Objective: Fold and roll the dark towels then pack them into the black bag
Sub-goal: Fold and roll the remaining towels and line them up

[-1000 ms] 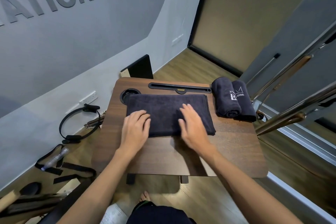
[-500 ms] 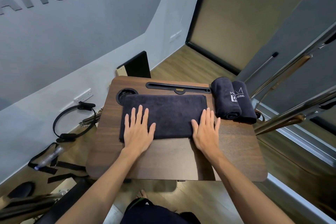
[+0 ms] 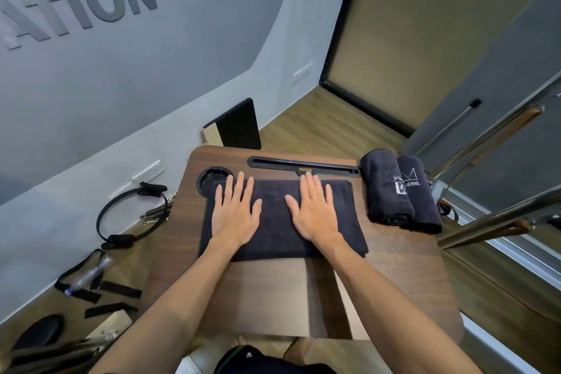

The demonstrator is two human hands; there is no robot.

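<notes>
On the table (image 3: 394, 267), both hands, left hand (image 3: 235, 215) and right hand (image 3: 314, 215), are lying flat and open, pressing the folded towel (image 3: 274, 222), which looks soft, light and floppy, likely best pinched at one short end for rolling.

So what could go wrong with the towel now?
The folded towel covers part of the cup hole, so that corner might sag and roll crooked. The rolled towels sit at the table's right edge, so a bump could knock them off.
</notes>
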